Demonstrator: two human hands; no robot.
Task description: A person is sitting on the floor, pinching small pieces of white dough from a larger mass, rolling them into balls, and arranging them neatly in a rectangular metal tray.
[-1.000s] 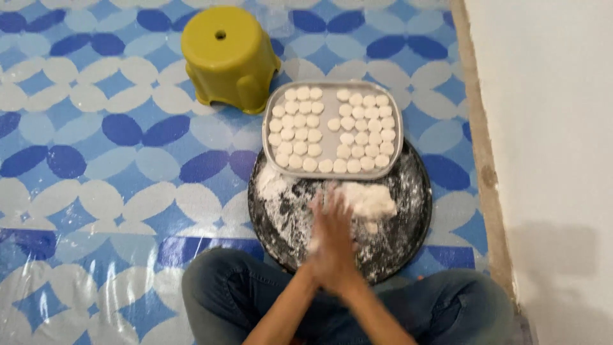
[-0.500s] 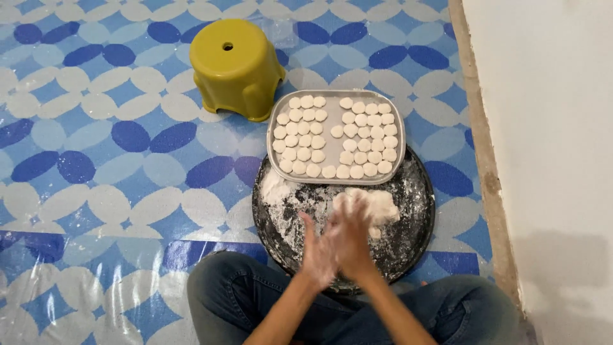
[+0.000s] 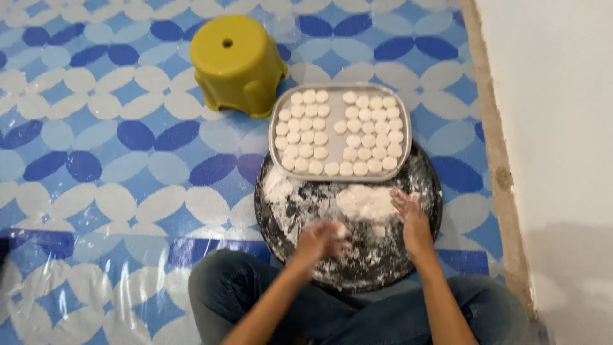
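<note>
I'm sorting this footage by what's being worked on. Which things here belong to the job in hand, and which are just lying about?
In use:
left hand, closed around a small dough piece
right hand, by the dough lump
floured round black tray
grey tray of white dough discs

Lying about:
yellow stool
blue patterned floor mat

Yellow plastic stool (image 3: 237,64) on blue-patterned floor mat (image 3: 115,166)

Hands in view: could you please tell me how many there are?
2. The left hand is curled around a small dough piece over the floured round pan; the right hand is open beside the dough lump. No others show.
</note>
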